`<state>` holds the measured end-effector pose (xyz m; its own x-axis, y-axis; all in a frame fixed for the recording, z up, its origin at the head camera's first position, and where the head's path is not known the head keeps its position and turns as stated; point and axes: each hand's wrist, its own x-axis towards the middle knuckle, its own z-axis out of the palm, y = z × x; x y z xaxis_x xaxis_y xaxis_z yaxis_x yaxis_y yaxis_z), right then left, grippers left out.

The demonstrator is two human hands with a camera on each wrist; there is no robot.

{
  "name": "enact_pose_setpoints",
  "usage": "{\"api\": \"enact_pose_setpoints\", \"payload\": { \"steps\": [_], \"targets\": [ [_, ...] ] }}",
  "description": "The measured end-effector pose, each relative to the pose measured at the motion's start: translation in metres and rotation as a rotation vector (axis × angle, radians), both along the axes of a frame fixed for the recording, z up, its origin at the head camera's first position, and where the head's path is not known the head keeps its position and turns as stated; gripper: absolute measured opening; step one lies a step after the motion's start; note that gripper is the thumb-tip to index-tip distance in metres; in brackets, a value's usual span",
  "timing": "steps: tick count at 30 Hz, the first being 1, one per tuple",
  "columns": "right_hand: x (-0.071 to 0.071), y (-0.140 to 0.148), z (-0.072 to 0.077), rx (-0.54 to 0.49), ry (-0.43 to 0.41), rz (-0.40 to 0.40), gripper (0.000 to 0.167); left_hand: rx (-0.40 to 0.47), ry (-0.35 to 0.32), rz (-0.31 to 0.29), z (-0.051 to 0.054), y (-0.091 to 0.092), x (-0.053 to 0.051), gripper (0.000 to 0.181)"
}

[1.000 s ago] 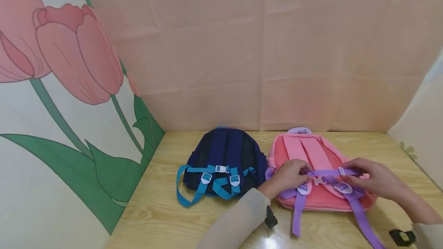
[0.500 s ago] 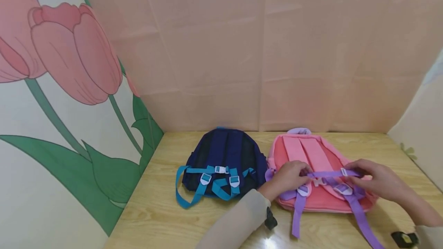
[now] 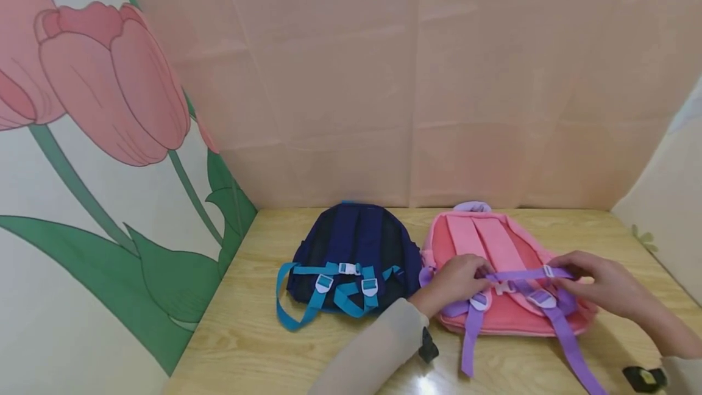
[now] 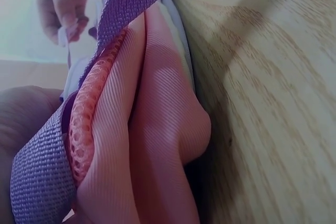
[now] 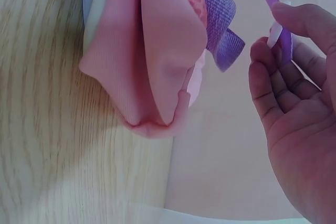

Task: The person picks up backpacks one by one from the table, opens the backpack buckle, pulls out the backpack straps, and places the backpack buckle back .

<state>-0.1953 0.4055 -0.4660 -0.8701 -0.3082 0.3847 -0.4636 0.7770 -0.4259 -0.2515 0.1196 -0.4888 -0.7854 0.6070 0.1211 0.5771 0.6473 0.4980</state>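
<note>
A pink backpack (image 3: 510,316) lies on the table with its shoulder straps up. Across it runs a thin purple strap (image 3: 521,275), pulled taut between the two hands. My left hand (image 3: 459,279) pinches the strap's left end; its fingertips are partly hidden. My right hand (image 3: 603,282) holds the other end between thumb and fingers, beside a small white slider (image 3: 548,270). In the right wrist view the purple strap (image 5: 286,45) passes between thumb and curled fingers. Below the strap sits a pale pink buckle piece (image 3: 501,288). Wider purple webbing (image 3: 472,340) hangs from the backpack's lower edge.
A navy backpack (image 3: 353,230) with blue straps and a fastened white buckle (image 3: 348,269) lies just left of the pink one. The wooden table (image 3: 236,346) meets a beige wall covering (image 3: 329,78) at the back and a tulip-patterned panel (image 3: 109,96) at left.
The white slider has shifted slightly to the right along with the right hand. Both hands keep their hold on the strap, and the camera view has drifted a little.
</note>
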Motion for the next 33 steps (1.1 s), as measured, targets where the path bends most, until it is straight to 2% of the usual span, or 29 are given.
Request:
{"api": "enact_pose_setpoints", "payload": {
  "steps": [7, 17, 28, 33],
  "targets": [
    [0.000, 0.003, 0.001, -0.033, -0.017, 0.012, 0.032, -0.001, -0.007, 0.015, 0.001, 0.001, -0.001, 0.011],
    [0.004, 0.008, -0.004, -0.086, -0.036, 0.007, 0.030, -0.062, -0.003, 0.064, 0.001, 0.007, 0.001, 0.013],
    [0.005, 0.015, -0.010, -0.121, -0.071, 0.013, 0.030, -0.084, 0.003, 0.065, 0.001, 0.010, 0.002, 0.016],
    [0.005, 0.016, -0.010, -0.115, -0.121, -0.015, 0.026, -0.122, 0.044, 0.055, 0.002, 0.012, 0.001, 0.017]
  ]
}}
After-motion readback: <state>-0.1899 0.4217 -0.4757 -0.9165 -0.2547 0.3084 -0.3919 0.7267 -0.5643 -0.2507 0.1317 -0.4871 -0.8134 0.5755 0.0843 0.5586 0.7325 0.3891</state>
